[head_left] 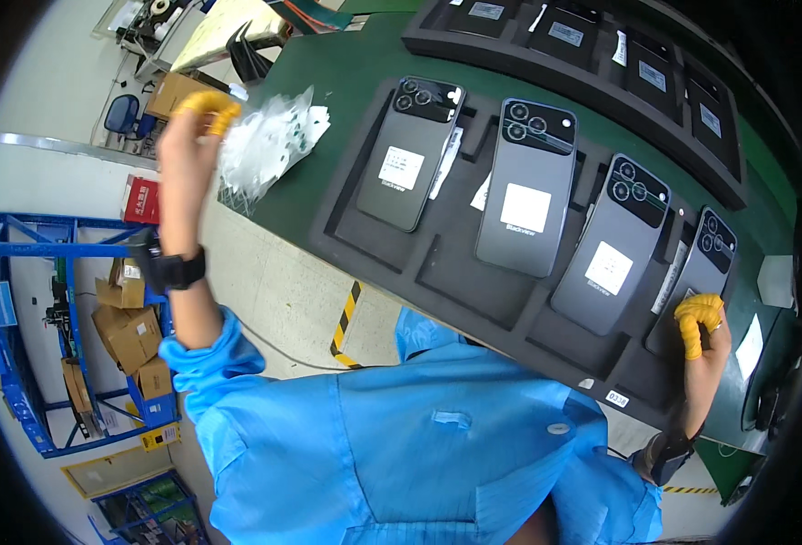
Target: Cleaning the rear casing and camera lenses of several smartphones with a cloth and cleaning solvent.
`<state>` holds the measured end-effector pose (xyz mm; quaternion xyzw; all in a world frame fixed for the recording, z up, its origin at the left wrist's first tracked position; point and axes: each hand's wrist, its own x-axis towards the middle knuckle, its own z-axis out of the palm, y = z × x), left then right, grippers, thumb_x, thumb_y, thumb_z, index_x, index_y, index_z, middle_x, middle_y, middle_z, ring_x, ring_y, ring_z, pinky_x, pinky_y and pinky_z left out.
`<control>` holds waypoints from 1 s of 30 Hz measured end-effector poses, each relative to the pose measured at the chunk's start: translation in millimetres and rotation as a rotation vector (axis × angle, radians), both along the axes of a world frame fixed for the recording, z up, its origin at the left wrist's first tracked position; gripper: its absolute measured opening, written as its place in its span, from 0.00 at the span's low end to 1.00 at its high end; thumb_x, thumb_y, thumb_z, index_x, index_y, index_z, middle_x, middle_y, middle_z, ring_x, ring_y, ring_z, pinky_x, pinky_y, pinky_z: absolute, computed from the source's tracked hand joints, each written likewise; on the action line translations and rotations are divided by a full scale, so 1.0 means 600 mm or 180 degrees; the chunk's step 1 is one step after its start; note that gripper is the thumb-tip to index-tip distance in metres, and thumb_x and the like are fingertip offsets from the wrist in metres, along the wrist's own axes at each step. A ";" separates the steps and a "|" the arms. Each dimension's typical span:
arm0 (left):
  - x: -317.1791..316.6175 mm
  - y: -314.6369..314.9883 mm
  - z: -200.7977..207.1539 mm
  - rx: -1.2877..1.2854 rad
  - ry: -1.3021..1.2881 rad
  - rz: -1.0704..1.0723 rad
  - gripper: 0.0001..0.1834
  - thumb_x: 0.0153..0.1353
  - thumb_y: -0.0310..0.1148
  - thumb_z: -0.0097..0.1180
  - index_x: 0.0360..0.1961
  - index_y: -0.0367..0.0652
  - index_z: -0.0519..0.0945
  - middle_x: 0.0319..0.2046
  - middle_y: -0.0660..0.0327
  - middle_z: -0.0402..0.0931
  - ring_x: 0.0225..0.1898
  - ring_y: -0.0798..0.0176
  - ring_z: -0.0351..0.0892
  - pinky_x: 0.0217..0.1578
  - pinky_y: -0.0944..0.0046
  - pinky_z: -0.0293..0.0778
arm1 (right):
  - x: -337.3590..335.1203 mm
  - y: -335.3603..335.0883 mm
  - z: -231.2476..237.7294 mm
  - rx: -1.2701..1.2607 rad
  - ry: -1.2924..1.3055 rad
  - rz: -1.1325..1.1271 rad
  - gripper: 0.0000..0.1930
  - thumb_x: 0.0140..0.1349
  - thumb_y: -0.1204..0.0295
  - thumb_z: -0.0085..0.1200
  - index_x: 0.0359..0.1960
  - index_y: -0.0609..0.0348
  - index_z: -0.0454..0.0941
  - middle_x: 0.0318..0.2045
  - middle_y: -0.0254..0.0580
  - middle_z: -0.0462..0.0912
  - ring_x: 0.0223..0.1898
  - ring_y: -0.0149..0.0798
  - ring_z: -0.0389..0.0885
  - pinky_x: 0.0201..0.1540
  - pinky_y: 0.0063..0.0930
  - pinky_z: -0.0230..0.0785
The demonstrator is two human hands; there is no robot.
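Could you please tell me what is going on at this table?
A person in a blue coat has the yellow-covered fingers of their right hand on the lower end of the rightmost phone. It is one of four lying back up in a dark tray. Their left hand is raised beside a heap of plastic film; I can't see anything held in it.

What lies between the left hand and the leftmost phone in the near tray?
In the head view, a crumpled plastic pile, some green tabletop and the tray's rim lie between the left hand and that phone.
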<state>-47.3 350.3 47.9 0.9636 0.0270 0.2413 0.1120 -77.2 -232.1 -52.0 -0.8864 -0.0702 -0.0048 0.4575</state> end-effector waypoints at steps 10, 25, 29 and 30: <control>-0.059 0.053 -0.098 -0.2899 0.0538 -0.0180 0.20 0.70 0.36 0.43 0.57 0.35 0.70 0.56 0.49 0.72 0.58 0.49 0.74 0.50 0.54 0.78 | 0.006 -0.016 -0.009 -0.0064 -0.0042 0.0159 0.05 0.63 0.77 0.55 0.37 0.65 0.76 0.38 0.38 0.79 0.40 0.34 0.77 0.48 0.24 0.66; -0.470 -0.058 -0.363 -0.1683 0.5257 0.0746 0.50 0.43 0.47 0.73 0.65 0.40 0.64 0.57 0.43 0.71 0.61 0.46 0.69 0.59 0.56 0.67 | 0.027 -0.175 -0.054 0.0099 -0.0030 0.0069 0.13 0.69 0.70 0.51 0.49 0.67 0.77 0.45 0.40 0.80 0.47 0.34 0.78 0.57 0.27 0.66; -0.567 -0.177 -0.468 -0.3575 0.6187 0.0204 0.71 0.36 0.51 0.74 0.74 0.53 0.34 0.66 0.42 0.58 0.60 0.43 0.68 0.49 0.50 0.75 | 0.029 -0.253 -0.075 0.0234 0.0084 -0.0290 0.15 0.69 0.69 0.50 0.52 0.67 0.75 0.47 0.40 0.81 0.50 0.33 0.78 0.59 0.25 0.66; -0.654 -0.195 -0.564 -0.4045 0.5363 -0.0447 0.71 0.41 0.50 0.71 0.73 0.55 0.28 0.66 0.44 0.58 0.60 0.45 0.68 0.48 0.53 0.76 | 0.037 -0.259 -0.076 0.0149 0.0079 -0.0308 0.16 0.69 0.69 0.50 0.53 0.67 0.75 0.48 0.41 0.80 0.50 0.33 0.79 0.59 0.25 0.67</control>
